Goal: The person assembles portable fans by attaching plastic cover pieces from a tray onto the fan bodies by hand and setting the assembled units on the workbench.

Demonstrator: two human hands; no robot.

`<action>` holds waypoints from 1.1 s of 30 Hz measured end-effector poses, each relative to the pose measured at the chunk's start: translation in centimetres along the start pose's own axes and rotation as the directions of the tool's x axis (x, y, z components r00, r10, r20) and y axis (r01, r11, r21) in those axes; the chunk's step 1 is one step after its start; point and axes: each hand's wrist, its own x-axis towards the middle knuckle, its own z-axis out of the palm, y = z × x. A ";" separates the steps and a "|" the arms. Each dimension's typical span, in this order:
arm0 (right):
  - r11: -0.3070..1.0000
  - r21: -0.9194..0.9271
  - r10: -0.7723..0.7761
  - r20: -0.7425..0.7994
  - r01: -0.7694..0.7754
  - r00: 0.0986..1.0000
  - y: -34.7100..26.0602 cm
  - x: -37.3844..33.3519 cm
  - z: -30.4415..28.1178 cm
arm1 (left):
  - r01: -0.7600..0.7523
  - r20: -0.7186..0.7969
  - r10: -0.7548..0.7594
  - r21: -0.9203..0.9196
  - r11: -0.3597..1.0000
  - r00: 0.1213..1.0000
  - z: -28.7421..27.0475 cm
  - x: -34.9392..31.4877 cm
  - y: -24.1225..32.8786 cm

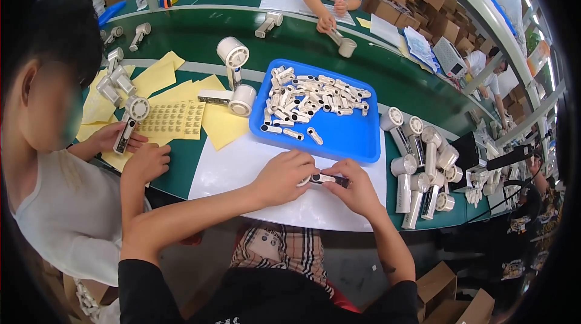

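Above a white sheet (242,163) at the table's near edge, I hold a small handheld fan (327,179) with a white body and a dark front strip. My left hand (283,177) is closed round its left end, where a white rounded part peeks out and the rest is hidden. The thumb and fingers of my right hand (358,189) grip the dark right end. Just beyond my hands stands a blue tray (357,133) with many small white parts with black ends.
Several white fans (417,163) are piled right of the tray. Left of it, more fans (242,100) stand near yellow sticker sheets (175,119). A co-worker at left holds a fan (128,121). Across the green conveyor belt (200,33), another person's hand touches a fan (344,44).
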 end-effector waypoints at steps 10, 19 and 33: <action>0.945 -0.242 -0.192 0.142 0.222 0.971 -0.1 -1.5 0.2 | 0.117 0.260 -0.152 0.144 0.983 0.953 -1.5 1.6 2.1; 0.716 -0.438 -0.437 0.325 0.543 0.839 1.1 0.7 0.1 | 0.047 0.320 -0.055 0.033 0.998 0.946 -1.1 1.4 0.4; 0.865 -0.388 -0.395 -0.132 0.320 0.909 0.4 -0.6 -1.1 | 0.206 0.179 -0.210 0.037 0.978 0.961 -0.7 1.7 1.0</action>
